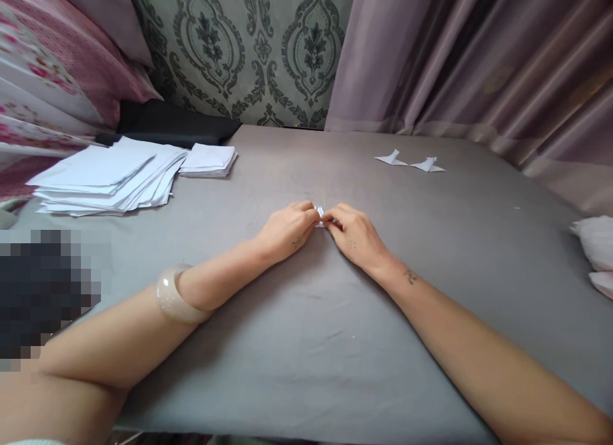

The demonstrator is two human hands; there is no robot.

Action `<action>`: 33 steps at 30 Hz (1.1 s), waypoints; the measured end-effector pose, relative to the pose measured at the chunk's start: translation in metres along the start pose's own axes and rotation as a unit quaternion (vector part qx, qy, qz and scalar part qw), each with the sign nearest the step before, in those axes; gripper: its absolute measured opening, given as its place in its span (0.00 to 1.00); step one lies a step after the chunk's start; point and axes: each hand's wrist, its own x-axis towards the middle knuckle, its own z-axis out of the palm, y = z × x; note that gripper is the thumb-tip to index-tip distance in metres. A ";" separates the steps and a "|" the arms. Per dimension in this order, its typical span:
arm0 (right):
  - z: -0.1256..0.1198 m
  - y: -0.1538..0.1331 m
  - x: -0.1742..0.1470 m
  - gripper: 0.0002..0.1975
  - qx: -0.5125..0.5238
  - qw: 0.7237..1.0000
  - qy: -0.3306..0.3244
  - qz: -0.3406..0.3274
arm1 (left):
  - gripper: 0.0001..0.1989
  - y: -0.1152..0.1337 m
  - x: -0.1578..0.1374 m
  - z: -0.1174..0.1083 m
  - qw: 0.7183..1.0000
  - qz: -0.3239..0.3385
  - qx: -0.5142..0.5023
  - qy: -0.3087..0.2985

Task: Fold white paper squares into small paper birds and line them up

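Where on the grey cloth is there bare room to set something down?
On the grey cloth: between left forearm and right forearm; between right forearm and the two folded paper pieces; and between those pieces and the small paper stack. Crowded: far left, with the large paper stack beside the small one, and mid-cloth, where the left hand and right hand pinch a small white paper.

A mauve curtain (383,68) hangs beside patterned wallpaper (258,49), black cloth (167,120) perhaps below
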 end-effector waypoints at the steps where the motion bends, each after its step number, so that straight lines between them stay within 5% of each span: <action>1: 0.000 -0.002 -0.002 0.11 -0.014 1.000 -0.006 -0.014 | 0.15 0.002 -0.001 -0.002 1.000 0.005 0.023 -0.010; 7: -0.008 -0.010 -0.015 0.16 -0.135 0.989 -0.042 -0.052 | 0.15 0.009 -0.008 -0.008 0.994 0.037 0.097 -0.042; 17: -0.013 -0.012 -0.017 0.17 -0.228 0.969 -0.051 -0.085 | 0.15 0.001 -0.017 -0.005 0.996 0.061 0.060 -0.017; 24: -0.014 -0.008 -0.017 0.16 -0.185 0.979 -0.050 -0.064 | 0.13 -0.001 -0.017 -0.003 0.998 0.056 0.012 0.013; 33: -0.005 0.004 -0.009 0.11 0.014 0.998 0.043 0.048 | 0.08 -0.009 -0.011 0.003 0.985 -0.070 -0.129 0.086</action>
